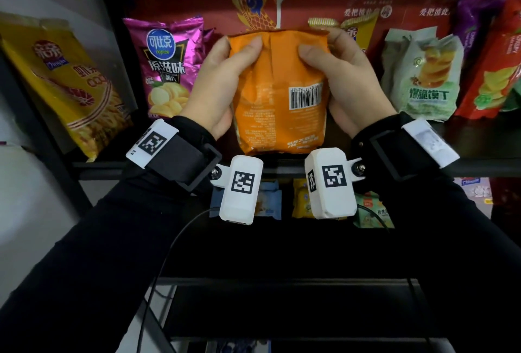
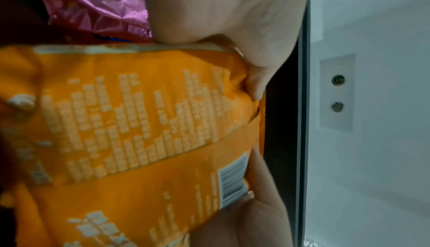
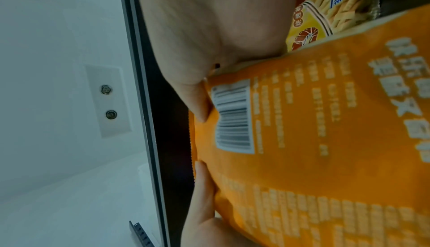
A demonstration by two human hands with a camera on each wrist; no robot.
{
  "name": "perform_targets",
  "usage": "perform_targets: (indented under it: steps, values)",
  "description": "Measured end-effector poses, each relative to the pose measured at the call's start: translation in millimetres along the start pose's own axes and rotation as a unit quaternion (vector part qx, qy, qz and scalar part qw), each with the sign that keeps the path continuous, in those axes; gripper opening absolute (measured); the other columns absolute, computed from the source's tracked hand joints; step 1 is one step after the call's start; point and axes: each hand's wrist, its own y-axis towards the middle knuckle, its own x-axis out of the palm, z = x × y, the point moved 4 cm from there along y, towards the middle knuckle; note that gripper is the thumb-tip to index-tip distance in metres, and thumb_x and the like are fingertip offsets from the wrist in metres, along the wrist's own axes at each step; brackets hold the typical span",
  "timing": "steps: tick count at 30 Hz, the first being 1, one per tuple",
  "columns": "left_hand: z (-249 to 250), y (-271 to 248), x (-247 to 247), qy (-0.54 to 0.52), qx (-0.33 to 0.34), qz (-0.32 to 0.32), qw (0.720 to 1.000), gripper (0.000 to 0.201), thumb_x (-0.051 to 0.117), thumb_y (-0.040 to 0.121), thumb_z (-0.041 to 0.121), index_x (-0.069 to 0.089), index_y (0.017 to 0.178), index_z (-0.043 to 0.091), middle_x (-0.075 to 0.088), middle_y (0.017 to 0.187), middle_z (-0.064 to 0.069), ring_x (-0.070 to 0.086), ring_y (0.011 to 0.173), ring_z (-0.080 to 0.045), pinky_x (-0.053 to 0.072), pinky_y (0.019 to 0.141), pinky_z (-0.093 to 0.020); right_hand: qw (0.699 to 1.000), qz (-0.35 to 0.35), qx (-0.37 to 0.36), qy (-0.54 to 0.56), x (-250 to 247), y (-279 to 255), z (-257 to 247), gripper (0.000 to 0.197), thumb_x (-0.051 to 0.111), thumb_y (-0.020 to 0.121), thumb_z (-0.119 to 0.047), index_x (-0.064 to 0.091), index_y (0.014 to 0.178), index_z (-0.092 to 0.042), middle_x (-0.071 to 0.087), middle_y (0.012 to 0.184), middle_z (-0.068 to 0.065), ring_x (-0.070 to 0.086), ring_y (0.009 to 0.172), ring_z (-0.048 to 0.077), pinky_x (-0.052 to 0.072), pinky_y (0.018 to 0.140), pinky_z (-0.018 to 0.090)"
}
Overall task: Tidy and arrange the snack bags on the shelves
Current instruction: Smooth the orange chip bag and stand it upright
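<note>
In the centre of the head view we see an orange snack bag (image 1: 279, 90) held upright between both hands, its back panel with the barcode facing the camera and turned upside down. The left hand (image 1: 220, 84) grips the bag's left edge, thumb pressed on the upper back panel and fingers curled behind; the right hand (image 1: 346, 82) grips the right edge the same way. The bag's lower end sits just above the front edge of the shelf (image 1: 479, 168). Standing on that shelf, to the left of the held bag, is a purple chip bag (image 1: 166, 65); further left a yellow shrimp-stick bag (image 1: 64, 82) leans. At the right of the frame stand a pale green bag (image 1: 423, 76) and a red bag (image 1: 496, 70). Below centre, small packets (image 1: 372, 209) lie on a lower shelf.
</note>
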Motion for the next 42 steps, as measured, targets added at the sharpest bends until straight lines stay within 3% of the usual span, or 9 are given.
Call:
perform_targets:
  steps: [12,15,19,23,27,31,33,37,42]
  values:
    - [20,-5,2,-0.070,-0.007,0.045,0.997,0.033,0.048,0.098,0.040,0.054,0.119,0.015,0.070,0.113,-0.013,0.069,0.102,-0.029,0.055,0.086,-0.051,0.978,-0.096,0.077,-0.170,-2,-6,6,0.067,0.076,0.077,-0.021,0.042,0.134,-0.021,0.063,0.122,-0.002,0.065,0.106,0.013,0.056,0.088,0.033]
    - [16,-8,3,-0.076,-0.051,-0.019,0.996,0.057,0.031,0.097,0.060,0.051,0.130,0.018,0.063,0.126,-0.013,0.062,0.114,-0.033,0.047,0.095,-0.059,0.979,-0.036,-0.025,-0.201,-10,-8,-6,0.054,0.075,0.079,-0.011,0.045,0.123,-0.021,0.061,0.118,-0.003,0.062,0.106,0.011,0.054,0.089,0.031]
    - [2,-12,-2,-0.104,-0.260,-0.103,0.954,0.085,0.034,0.086,0.074,0.027,0.149,0.019,0.040,0.144,-0.030,0.042,0.126,-0.054,0.032,0.100,-0.071,0.945,-0.016,-0.180,-0.274,-10,-15,-13,0.053,0.075,0.078,-0.012,0.040,0.118,-0.018,0.051,0.121,0.003,0.050,0.113,0.012,0.047,0.099,0.037]
    - [3,-12,-7,-0.109,-0.218,-0.086,0.966,0.061,0.041,0.097,0.048,0.037,0.143,0.009,0.059,0.128,-0.020,0.066,0.107,-0.034,0.058,0.084,-0.039,0.948,-0.029,-0.137,-0.287,-16,-11,-2,0.065,0.073,0.079,-0.006,0.035,0.128,-0.022,0.045,0.136,0.008,0.044,0.126,0.018,0.040,0.107,0.041]
    - [-3,-10,-18,-0.078,-0.120,-0.072,0.987,0.068,0.052,0.086,0.003,0.028,0.149,0.014,0.061,0.127,-0.010,0.066,0.105,-0.023,0.058,0.079,-0.036,0.992,-0.007,0.079,-0.095,-27,-15,18,0.069,0.043,0.089,0.012,0.029,0.144,-0.027,0.049,0.141,0.008,0.051,0.126,0.027,0.044,0.100,0.050]
    - [-12,-16,-23,0.021,-0.076,-0.142,0.987,0.103,0.053,0.073,-0.012,0.002,0.153,0.029,0.047,0.144,-0.002,0.057,0.116,-0.018,0.049,0.093,-0.037,0.972,-0.035,0.223,0.062,-25,-23,20,0.045,0.037,0.100,-0.044,0.045,0.139,-0.023,0.061,0.132,0.006,0.063,0.114,0.027,0.054,0.087,0.049]
    - [-17,-16,-19,0.099,-0.084,-0.177,0.976,0.108,0.059,0.073,-0.015,0.001,0.153,0.030,0.045,0.146,-0.002,0.057,0.118,-0.017,0.049,0.094,-0.037,0.981,-0.042,0.188,-0.002,-16,-22,22,0.043,0.048,0.096,-0.043,0.051,0.133,-0.021,0.066,0.123,0.003,0.066,0.109,0.021,0.055,0.086,0.045]
    - [-25,-5,-14,0.089,-0.109,-0.093,0.986,0.074,0.072,0.076,0.024,0.039,0.143,0.021,0.066,0.125,-0.003,0.066,0.109,-0.020,0.055,0.086,-0.038,0.995,0.029,0.054,-0.078,-8,-22,30,0.070,0.070,0.083,-0.007,0.034,0.142,-0.012,0.061,0.128,0.008,0.064,0.111,0.019,0.053,0.094,0.036]
    - [-36,1,-6,0.095,-0.038,-0.061,0.993,0.027,0.070,0.083,0.029,0.064,0.109,0.025,0.074,0.105,0.002,0.070,0.100,-0.018,0.056,0.082,-0.030,0.996,0.012,0.050,-0.070,-9,-19,35,0.077,0.071,0.085,-0.019,0.025,0.147,-0.018,0.058,0.132,0.005,0.062,0.115,0.018,0.052,0.097,0.039]
